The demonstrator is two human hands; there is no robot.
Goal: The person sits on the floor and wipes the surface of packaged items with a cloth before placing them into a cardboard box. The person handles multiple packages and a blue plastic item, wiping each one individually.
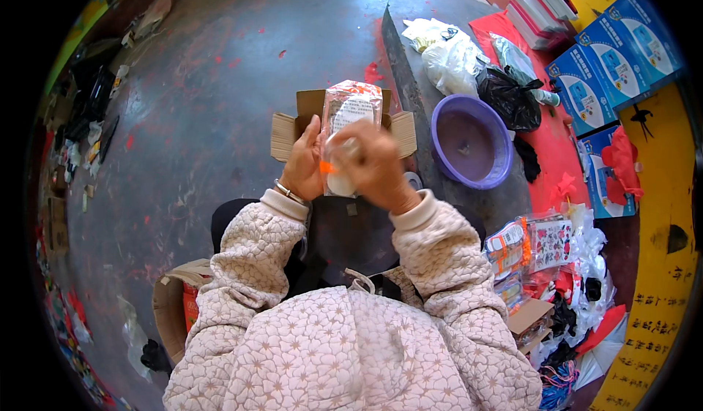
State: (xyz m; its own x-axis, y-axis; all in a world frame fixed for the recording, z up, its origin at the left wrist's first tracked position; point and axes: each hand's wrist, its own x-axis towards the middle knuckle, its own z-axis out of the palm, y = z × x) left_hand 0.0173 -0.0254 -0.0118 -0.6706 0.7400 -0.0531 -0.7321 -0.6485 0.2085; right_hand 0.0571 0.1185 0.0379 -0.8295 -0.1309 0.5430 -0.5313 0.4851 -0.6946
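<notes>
My left hand (pixel 301 164) grips a clear plastic packet (pixel 350 98) by its left side. The packet stands tilted up before me, with orange marks at its edges, a printed white label in its upper part and a pale rounded shape at its lower end. My right hand (pixel 376 163) is in front of the packet's middle, blurred by motion. Its fingers are curled together; a small pale thing shows near them, too smeared to name. Behind the packet is a cardboard box (pixel 283 137) with its flaps spread out.
At the right, a low grey ledge holds a purple basin (pixel 505 147), white plastic bags (pixel 450 67) and a black bag (pixel 509 102). Blue boxes (pixel 584 103) are stacked beyond. Several packets (pixel 507 248) lie at lower right. Another cardboard box (pixel 168 312) stands at lower left.
</notes>
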